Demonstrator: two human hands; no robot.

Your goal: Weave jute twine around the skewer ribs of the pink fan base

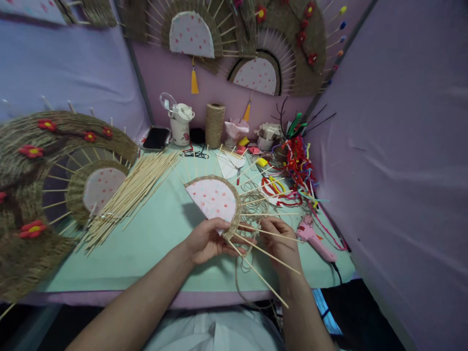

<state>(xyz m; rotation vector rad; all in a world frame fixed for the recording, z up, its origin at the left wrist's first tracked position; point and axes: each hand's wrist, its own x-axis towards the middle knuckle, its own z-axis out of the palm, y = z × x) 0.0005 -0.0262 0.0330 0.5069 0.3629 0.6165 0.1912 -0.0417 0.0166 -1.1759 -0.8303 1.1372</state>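
My left hand [210, 241] grips the lower corner of a half-round fan piece [214, 197], thumb on the front and fingers behind. White cloth with small red prints covers its middle, twine is woven along the curved rim, and thin wooden sticks [270, 256] fan out from it. Behind the lower sticks, my right hand [280, 239] is closed, thumb and fingers pinched on the jute twine [255, 234]; the exact pinch point is partly hidden. Loose twine lies coiled beyond the sticks, and a strand hangs down past the table's front edge.
A bundle of wooden sticks [135, 190] lies left, beside a large decorated fan [22, 195]. At right are a pink glue gun [316, 239], scissors [274, 185] and colourful pipe cleaners [298, 163]. A twine spool [215, 126] and a phone [156, 138] sit at the back.
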